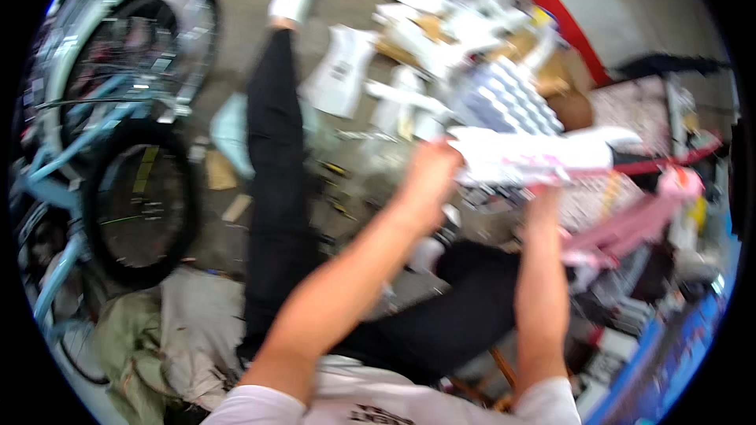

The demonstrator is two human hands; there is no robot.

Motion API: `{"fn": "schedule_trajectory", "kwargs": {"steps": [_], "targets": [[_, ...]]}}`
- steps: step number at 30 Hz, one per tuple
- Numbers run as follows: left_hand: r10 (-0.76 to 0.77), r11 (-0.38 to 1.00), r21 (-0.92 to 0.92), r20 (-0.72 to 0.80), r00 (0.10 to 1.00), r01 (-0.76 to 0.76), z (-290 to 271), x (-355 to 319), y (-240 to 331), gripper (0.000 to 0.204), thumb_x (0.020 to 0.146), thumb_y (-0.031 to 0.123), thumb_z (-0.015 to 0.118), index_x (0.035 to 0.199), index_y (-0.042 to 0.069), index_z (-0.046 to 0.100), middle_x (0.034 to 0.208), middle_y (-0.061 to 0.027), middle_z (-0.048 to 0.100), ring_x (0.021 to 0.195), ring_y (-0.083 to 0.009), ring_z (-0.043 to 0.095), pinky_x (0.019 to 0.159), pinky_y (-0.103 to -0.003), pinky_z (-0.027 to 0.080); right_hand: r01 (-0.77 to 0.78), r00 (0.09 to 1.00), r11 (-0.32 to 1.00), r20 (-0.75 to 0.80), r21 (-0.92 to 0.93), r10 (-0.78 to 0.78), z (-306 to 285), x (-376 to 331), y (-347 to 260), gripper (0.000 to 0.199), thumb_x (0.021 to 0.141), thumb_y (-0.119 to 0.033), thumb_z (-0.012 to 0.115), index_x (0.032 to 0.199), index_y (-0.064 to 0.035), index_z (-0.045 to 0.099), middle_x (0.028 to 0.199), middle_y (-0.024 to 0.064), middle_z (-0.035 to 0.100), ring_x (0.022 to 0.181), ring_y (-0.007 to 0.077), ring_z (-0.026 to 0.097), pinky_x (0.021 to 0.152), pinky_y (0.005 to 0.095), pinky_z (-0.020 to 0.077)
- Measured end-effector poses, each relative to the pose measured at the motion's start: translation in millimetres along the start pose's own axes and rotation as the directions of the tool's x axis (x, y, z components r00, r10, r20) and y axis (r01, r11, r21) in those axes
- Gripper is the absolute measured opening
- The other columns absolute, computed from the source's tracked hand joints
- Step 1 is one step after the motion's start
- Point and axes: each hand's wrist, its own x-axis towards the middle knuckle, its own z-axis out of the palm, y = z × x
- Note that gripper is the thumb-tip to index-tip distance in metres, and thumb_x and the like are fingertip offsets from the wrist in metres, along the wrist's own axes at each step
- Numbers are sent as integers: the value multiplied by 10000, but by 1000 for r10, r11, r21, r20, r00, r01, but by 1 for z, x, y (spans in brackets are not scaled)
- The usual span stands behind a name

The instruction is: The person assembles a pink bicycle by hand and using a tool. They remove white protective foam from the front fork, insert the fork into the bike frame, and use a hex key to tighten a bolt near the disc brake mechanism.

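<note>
A long white piece with pink marks, smeared by motion, is held up in front of me, crosswise. Its left end is in my left hand, whose fingers are closed round it. My right hand grips it from below, farther right, with most of its fingers hidden behind the piece. Just under it shows a dark patterned thing, too blurred to name. Beside my right hand, a pink tube-like part slants down toward my forearm.
At left stands a light blue bicycle with a black tyre. Ahead lies a heap of white packing pieces and cardboard. Yellow-and-black tools lie beside my stretched-out leg. Grey and green cloths are at lower left.
</note>
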Motion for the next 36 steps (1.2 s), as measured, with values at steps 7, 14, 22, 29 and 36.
{"fn": "schedule_trajectory", "kwargs": {"steps": [7,14,22,29,36], "targets": [[-173,985,50,286,943,165,-8,3,-36,285,1001,348,514,1180,142,597,1039,26,640,910,-103,585,771,-305,447,50,984,998,-173,46,-41,-55,4,-30,475,974,-490,450,1252,-122,566,1166,92,633,1072,296,629,939,574,511],[-97,969,-157,475,875,192,-25,11,-27,391,995,261,570,1356,127,502,1229,-1,597,1135,-146,571,922,-372,478,17,992,999,124,44,-23,-79,31,-14,493,977,-511,463,1257,-120,571,1138,117,660,1032,324,661,915,593,530],[61,922,-319,679,731,220,-28,21,-31,654,931,148,640,1516,182,350,1440,-39,497,1299,-202,505,1068,-420,418,61,991,998,-122,21,-58,-32,-1,-15,416,993,-438,461,1223,-111,575,1088,102,664,951,284,684,830,536,582],[2,956,-202,727,686,211,-33,56,-50,538,916,106,640,1417,51,453,1356,-75,587,1256,-211,556,1081,-395,418,29,988,999,-150,35,-23,-17,-10,-13,403,962,-463,494,1090,-100,611,921,91,658,830,280,672,803,529,566],[-147,936,-136,687,711,324,-25,63,-48,562,843,41,637,1386,30,491,1287,-123,635,1152,-245,640,977,-411,522,91,981,994,-179,65,-78,25,-33,-11,395,972,-476,457,1023,-111,600,861,88,645,787,269,663,718,456,579]]}}
